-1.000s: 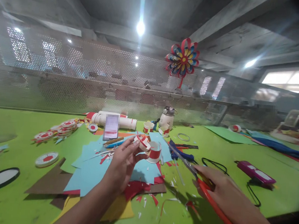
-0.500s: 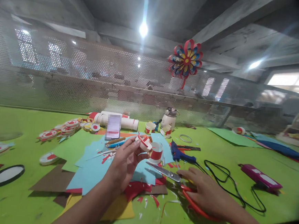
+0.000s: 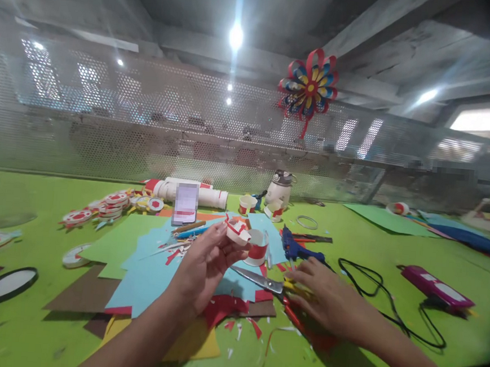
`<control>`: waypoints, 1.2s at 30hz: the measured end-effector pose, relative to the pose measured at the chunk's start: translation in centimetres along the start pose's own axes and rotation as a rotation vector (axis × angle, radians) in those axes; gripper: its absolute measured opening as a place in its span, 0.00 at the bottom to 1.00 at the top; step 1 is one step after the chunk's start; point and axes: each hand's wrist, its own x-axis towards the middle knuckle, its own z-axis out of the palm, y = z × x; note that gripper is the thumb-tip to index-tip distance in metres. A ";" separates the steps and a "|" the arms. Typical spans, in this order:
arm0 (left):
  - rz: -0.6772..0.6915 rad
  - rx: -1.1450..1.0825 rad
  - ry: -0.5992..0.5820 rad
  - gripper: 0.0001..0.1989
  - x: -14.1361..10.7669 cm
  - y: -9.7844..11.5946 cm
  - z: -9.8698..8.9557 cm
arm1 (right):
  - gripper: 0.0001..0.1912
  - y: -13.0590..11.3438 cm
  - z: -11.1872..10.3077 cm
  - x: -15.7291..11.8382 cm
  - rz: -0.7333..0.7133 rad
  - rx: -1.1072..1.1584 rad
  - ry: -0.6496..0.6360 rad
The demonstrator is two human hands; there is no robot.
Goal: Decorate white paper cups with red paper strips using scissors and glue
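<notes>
My left hand (image 3: pixel 204 265) pinches a short white paper-cup piece (image 3: pixel 237 235) with red strips on it, held up above the pile of paper. Just behind that piece stands a white paper cup (image 3: pixel 258 249) with a red band. On the right, my right hand (image 3: pixel 325 297) is curled over the handles of a pair of scissors (image 3: pixel 263 280). The blades point left, below the cup, and look closed. Red and yellow handle parts show under my fingers, which partly hide them.
Coloured paper sheets (image 3: pixel 148 280) and scraps lie beneath my hands. A blue glue gun (image 3: pixel 301 247) with a black cord sits to the right, near a purple power strip (image 3: pixel 436 289). Further back are a phone (image 3: pixel 185 204), paper cups and a bottle (image 3: pixel 279 190). Red-and-white discs (image 3: pixel 113 207) lie left.
The scissors have shifted slightly left, and my right hand has moved up and left with its fingers further over the handles. The cup piece in my left hand has tilted a little.
</notes>
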 end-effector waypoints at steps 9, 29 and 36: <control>-0.021 0.082 -0.031 0.09 -0.1 -0.5 0.3 | 0.09 -5.4 -4.2 3.7 -0.198 0.357 0.573; -0.043 0.138 0.032 0.10 0.1 -0.7 0.4 | 0.17 -7.4 -2.0 6.5 -0.089 0.872 0.519; -0.020 0.155 0.044 0.10 0.0 -0.7 0.3 | 0.16 -7.7 -1.9 6.5 -0.064 0.906 0.514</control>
